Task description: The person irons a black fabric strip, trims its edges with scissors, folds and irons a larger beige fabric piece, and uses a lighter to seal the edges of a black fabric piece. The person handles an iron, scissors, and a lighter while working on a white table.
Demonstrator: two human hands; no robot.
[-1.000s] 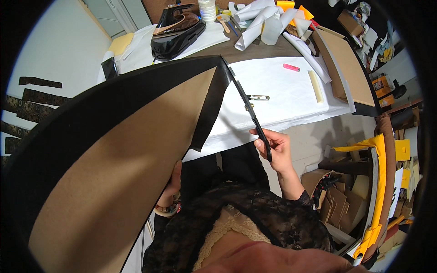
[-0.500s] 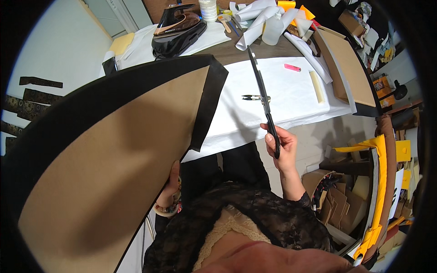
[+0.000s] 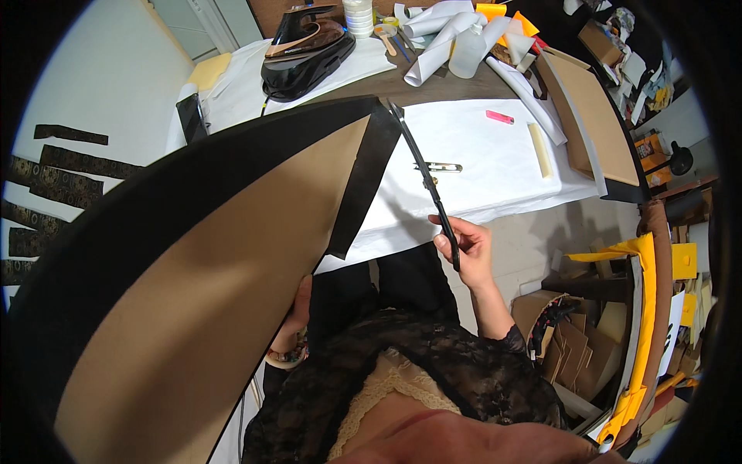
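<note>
My left hand (image 3: 297, 309) is closed on the near right edge of a large curved panel (image 3: 224, 263). It is a tan board with a black border; its fingers are partly hidden behind it. A black flap (image 3: 367, 174) lies along the panel's right end. In my right hand (image 3: 471, 251) is a pair of black scissors (image 3: 421, 158), gripped by the handles. The blade tips are at the panel's upper right corner; whether they touch the black material, I cannot tell. Under the scissors, small thread snips (image 3: 444, 168) lie on the white-covered table (image 3: 479, 174).
A black iron (image 3: 305, 62) stands at the back left, near a clear bottle (image 3: 465, 54) and rolled white paper (image 3: 440, 58). A pink cutter (image 3: 500, 117) and a cream strip (image 3: 539, 151) lie on the table. At right are a tan box-like panel (image 3: 591, 120) and cardboard scraps (image 3: 572, 344).
The scissors have moved left, from over the table to the panel's upper right corner. The panel has shifted slightly to the right.
</note>
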